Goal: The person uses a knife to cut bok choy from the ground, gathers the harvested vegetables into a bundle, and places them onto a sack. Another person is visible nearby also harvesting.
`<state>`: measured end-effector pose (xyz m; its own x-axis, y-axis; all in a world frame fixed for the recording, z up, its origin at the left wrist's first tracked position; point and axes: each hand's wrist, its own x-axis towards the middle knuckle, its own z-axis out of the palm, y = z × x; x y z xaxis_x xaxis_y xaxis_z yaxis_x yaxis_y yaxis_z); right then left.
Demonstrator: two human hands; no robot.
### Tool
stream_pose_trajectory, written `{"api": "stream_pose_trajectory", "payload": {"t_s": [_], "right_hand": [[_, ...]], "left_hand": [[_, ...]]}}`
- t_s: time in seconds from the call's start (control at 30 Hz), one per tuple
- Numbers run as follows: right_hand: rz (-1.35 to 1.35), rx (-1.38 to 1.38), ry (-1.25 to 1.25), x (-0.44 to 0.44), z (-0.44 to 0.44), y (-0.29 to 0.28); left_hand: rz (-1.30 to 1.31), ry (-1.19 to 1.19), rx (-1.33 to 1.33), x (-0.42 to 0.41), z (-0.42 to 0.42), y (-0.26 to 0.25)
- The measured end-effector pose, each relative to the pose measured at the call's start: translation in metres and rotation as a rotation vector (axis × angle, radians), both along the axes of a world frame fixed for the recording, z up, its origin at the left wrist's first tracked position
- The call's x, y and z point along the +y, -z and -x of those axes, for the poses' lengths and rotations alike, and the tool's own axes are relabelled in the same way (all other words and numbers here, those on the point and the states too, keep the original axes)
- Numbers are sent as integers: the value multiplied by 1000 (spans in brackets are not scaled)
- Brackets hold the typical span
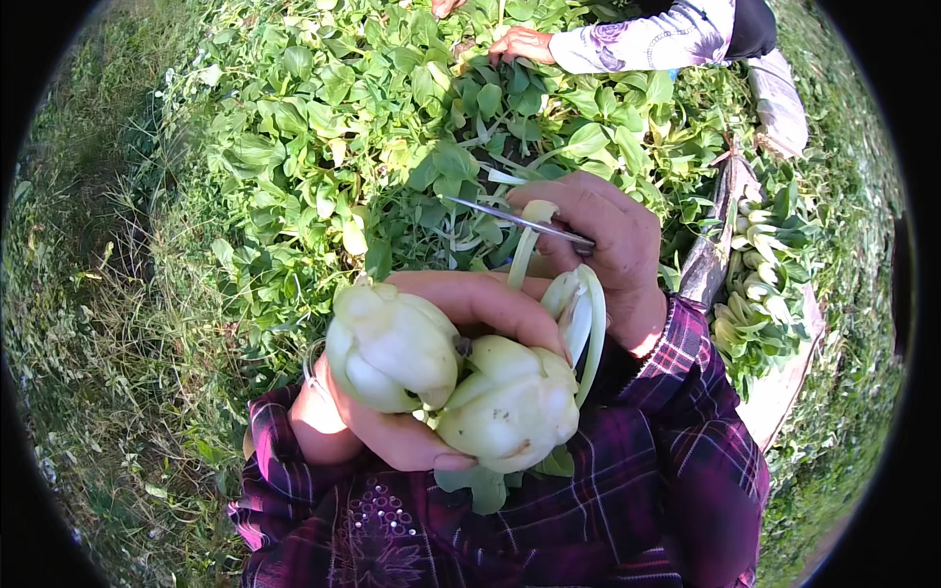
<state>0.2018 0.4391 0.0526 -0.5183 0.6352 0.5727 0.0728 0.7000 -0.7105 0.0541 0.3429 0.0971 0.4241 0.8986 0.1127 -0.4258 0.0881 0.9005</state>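
Note:
My left hand (pixel 470 301) grips two heads of bok choy side by side, their pale bases up towards the camera. One bok choy head (pixel 393 349) is at the left, the other (pixel 509 404) at the right, with some green leaf showing beneath. My right hand (pixel 603 228) holds a narrow pointed metal blade (pixel 507 215), its tip towards the left; its handle is mostly hidden in the fingers. A pale leaf stalk (pixel 525 250) stands against the blade by my right fingers. Bent, loose stalks (pixel 590 323) hang beside the right head.
Leafy bok choy plants (pixel 294 147) spread ahead. A co-worker's hand (pixel 520 45) reaches into them from the upper right. At my right, harvested bok choy (pixel 761 272) lies piled on a pale sheet (pixel 790 382), near a whitish sack (pixel 779 106). Grass and weeds (pixel 110 294) cover the left side.

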Motion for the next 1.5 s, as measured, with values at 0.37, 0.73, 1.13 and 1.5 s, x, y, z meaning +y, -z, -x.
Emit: {"api": "stream_pose_trajectory", "payload": {"t_s": [0.37, 0.73, 1.13, 1.5], "right_hand": [[1080, 236, -340, -5, -14, -31], [907, 145, -48, 33, -37, -6], [693, 142, -126, 30, -10, -10], [805, 635, -314, 8, 8, -12]], "left_hand": [[481, -322, -94, 1, 12, -1], [245, -745, 654, -3, 79, 1], [129, -764, 487, 28, 32, 4], [-170, -866, 471, 39, -5, 14]]}}
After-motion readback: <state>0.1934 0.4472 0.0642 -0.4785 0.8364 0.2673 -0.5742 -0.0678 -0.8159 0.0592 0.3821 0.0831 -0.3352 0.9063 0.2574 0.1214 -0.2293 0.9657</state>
